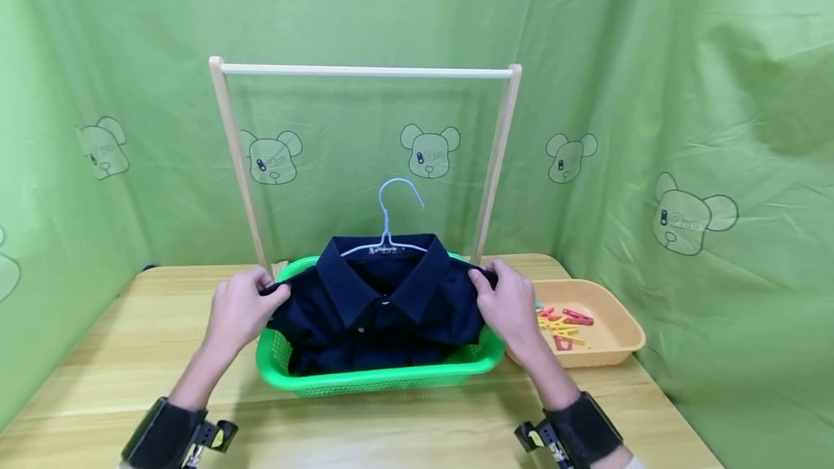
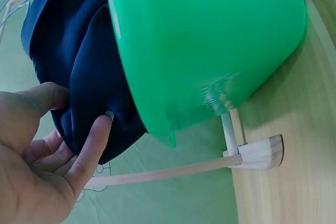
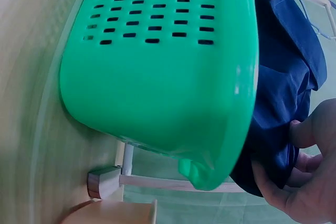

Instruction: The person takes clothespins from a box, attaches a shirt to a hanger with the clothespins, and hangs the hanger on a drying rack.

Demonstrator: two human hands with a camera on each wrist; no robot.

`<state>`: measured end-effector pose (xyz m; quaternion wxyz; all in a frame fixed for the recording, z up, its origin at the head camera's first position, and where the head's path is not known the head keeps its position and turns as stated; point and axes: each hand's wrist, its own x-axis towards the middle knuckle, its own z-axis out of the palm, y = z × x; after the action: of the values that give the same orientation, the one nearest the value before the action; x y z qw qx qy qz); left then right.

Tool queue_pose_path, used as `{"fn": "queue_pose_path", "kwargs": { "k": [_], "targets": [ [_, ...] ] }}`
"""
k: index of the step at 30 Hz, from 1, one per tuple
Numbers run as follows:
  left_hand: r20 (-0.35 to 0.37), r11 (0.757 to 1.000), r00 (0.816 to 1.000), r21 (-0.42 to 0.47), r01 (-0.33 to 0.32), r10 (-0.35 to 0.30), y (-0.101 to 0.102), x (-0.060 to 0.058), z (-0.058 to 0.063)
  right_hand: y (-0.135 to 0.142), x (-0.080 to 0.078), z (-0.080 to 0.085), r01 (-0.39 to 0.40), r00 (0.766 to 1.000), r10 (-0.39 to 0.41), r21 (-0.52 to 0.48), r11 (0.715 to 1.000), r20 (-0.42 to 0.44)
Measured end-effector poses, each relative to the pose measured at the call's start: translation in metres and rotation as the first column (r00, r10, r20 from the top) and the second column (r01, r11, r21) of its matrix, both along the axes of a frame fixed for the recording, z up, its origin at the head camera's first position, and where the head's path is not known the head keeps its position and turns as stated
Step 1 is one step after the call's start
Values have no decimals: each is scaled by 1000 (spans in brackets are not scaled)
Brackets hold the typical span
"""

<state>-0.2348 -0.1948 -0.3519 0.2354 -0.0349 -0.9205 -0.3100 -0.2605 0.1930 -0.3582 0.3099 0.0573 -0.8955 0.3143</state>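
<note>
A dark navy collared shirt lies bunched in a green plastic basket. Inside its collar sits a light blue wire hanger, hook pointing up. My left hand pinches the shirt's left shoulder between thumb and fingers. At the other shoulder my right hand grips the cloth in the same way. Both wrist views show fingers on the fabric just beyond the basket rim: left hand and right hand. The hanger's lower arms are mostly hidden under the shirt.
Behind the basket stands a wooden rack with a white crossbar. An orange tray at the right holds several red and yellow clothespins. Green patterned curtains surround the wooden table.
</note>
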Motion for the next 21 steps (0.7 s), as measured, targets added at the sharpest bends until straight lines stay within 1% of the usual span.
{"fn": "queue_pose_path", "kwargs": {
  "k": [7, 14, 21],
  "targets": [
    [20, 1000, 1000, -5, -4, 4, -1, 1, 6, 1, -1, 10, -22, 998, 22, 1, 1000, 52],
    [-60, 1000, 998, 15, -28, 29, -2, 0, 8, 2, -1, 13, -33, 994, 34, -8, 999, 105],
    [-120, 999, 992, 21, -26, 28, -3, 0, 10, 2, 0, 18, -38, 995, 37, 4, 999, 94]
  ]
}}
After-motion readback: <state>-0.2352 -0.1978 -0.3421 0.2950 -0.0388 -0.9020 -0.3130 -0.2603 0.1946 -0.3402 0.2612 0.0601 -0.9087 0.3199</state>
